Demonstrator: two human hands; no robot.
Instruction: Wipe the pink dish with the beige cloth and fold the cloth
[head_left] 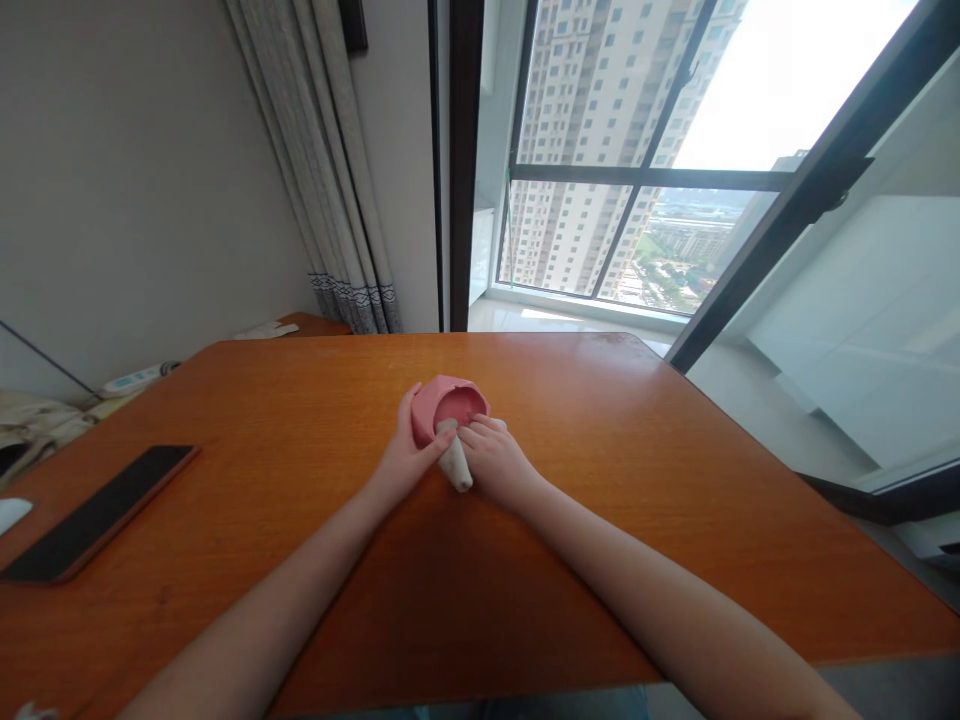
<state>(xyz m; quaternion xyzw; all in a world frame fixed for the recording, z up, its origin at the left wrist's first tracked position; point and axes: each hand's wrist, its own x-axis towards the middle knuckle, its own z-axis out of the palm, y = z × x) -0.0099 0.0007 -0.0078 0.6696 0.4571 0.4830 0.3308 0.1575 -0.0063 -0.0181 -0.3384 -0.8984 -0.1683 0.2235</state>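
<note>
A pink bowl (425, 405) with faceted outer sides is tilted over the table, its round opening turned towards me. My left hand (405, 445) grips its left side, the thumb lying across the near rim. A whitish cloth (456, 465) hangs down from the near rim in a narrow fold between my hands. My right hand (495, 455) is closed over the bowl's right side, fingertips at the opening and pressed on the cloth. A small white bit shows beyond the right knuckles. The bowl's underside and part of the cloth are hidden by my hands.
The bowl is above the middle of a brown wooden table (315, 390). A dark flat pad (105, 510) lies at the left, with a white object (13, 513) beside it. A power strip (139, 379) is beyond the left edge. Behind stand a grey curtain (330, 170) and a window.
</note>
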